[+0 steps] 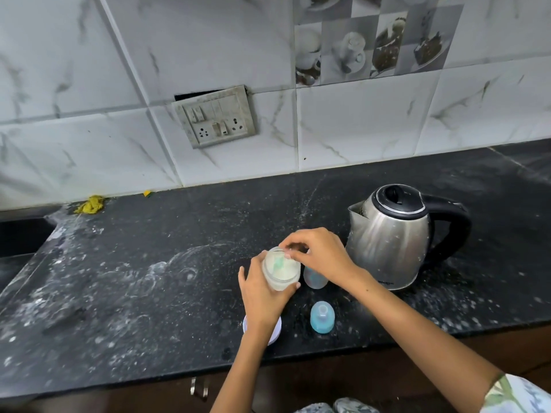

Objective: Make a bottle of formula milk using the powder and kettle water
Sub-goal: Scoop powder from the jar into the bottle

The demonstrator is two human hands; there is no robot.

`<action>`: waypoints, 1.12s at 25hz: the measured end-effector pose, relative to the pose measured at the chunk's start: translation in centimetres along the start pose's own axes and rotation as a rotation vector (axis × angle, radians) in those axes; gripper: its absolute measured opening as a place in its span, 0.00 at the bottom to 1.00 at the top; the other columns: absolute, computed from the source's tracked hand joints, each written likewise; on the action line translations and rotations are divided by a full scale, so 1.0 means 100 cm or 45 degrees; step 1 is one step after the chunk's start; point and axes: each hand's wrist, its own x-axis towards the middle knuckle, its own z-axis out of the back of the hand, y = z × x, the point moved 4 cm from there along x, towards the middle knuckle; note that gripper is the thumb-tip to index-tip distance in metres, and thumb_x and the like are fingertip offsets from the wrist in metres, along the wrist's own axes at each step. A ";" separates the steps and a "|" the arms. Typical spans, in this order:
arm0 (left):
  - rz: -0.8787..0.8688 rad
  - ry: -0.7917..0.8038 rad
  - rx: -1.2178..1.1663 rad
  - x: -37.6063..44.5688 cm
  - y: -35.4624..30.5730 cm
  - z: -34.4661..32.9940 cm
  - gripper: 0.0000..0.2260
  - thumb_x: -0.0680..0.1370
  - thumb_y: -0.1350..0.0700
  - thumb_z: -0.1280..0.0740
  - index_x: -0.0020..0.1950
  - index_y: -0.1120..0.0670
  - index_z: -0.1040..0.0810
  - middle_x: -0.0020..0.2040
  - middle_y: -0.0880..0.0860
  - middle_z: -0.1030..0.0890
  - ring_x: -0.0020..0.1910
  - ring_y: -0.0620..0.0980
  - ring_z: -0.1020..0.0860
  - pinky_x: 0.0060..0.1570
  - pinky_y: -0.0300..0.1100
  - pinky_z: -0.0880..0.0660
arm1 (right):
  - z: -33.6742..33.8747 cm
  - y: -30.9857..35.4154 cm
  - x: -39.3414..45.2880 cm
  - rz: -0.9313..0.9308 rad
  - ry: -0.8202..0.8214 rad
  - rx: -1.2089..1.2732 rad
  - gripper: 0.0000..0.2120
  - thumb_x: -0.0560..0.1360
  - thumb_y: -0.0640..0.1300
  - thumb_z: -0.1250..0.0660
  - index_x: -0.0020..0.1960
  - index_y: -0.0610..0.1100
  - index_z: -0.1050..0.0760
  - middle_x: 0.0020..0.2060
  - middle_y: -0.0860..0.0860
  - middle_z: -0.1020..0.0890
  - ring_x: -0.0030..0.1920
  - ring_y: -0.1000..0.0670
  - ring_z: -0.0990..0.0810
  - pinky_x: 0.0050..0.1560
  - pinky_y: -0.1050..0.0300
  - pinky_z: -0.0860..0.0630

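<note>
— On the dark surface (149,263), near the front edge, what do you see?

— A left hand (262,296) is wrapped around a clear jar (281,271). The fingers are curled round its side and the jar is tipped a little. It has pale powder inside.

— And the other hand?

— The right hand (316,251) is over the open top of the jar. Its fingertips are pinched together on something small at the rim. A bit of green shows inside the jar, maybe a scoop (278,260), but it is too blurry to be sure.

— Where is the baby bottle?

— The bottle (314,278) stands just behind the jar, partly hidden under the right hand. It is clear with blue marks and has no top on. Its blue cap (322,317) sits alone on the surface, a little nearer to the person.

— And the kettle?

— The shiny kettle (390,236) stands to the right of the bottle, close by. Its black lid is shut and its black handle points right.

— Anything else?

— A white lid (275,332) lies flat under the left wrist. White dust is spread over the surface. A yellow cloth (89,204) lies far back by the wall, and a switch plate (216,117) is on the tiles
</note>
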 end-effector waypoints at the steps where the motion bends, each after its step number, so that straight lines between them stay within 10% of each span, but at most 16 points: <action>1: -0.009 0.014 0.005 -0.002 -0.001 -0.001 0.34 0.61 0.47 0.20 0.62 0.51 0.31 0.62 0.45 0.24 0.61 0.45 0.27 0.74 0.54 0.47 | 0.000 0.003 -0.001 0.009 0.081 -0.098 0.09 0.72 0.45 0.29 0.51 0.55 0.17 0.46 0.58 0.15 0.43 0.58 0.21 0.46 0.56 0.24; 9: -0.019 0.044 0.006 -0.006 -0.001 0.001 0.33 0.61 0.45 0.21 0.61 0.51 0.30 0.62 0.43 0.24 0.61 0.42 0.26 0.75 0.46 0.54 | -0.025 0.011 -0.001 0.127 0.394 -0.365 0.10 0.72 0.44 0.31 0.51 0.55 0.17 0.45 0.51 0.15 0.46 0.47 0.18 0.47 0.52 0.24; 21: -0.060 0.013 0.046 -0.005 -0.005 -0.001 0.34 0.61 0.45 0.22 0.63 0.50 0.31 0.63 0.44 0.25 0.62 0.43 0.27 0.75 0.45 0.57 | -0.007 -0.014 -0.007 -0.271 0.042 0.561 0.09 0.67 0.31 0.27 0.45 0.39 0.18 0.39 0.43 0.14 0.39 0.50 0.15 0.41 0.61 0.18; 28: -0.047 0.008 0.057 -0.005 -0.005 -0.001 0.34 0.61 0.45 0.22 0.63 0.51 0.30 0.64 0.45 0.25 0.63 0.43 0.27 0.76 0.46 0.57 | -0.002 -0.013 -0.008 -0.047 0.107 0.091 0.05 0.70 0.38 0.26 0.45 0.44 0.15 0.39 0.50 0.14 0.38 0.55 0.17 0.47 0.56 0.20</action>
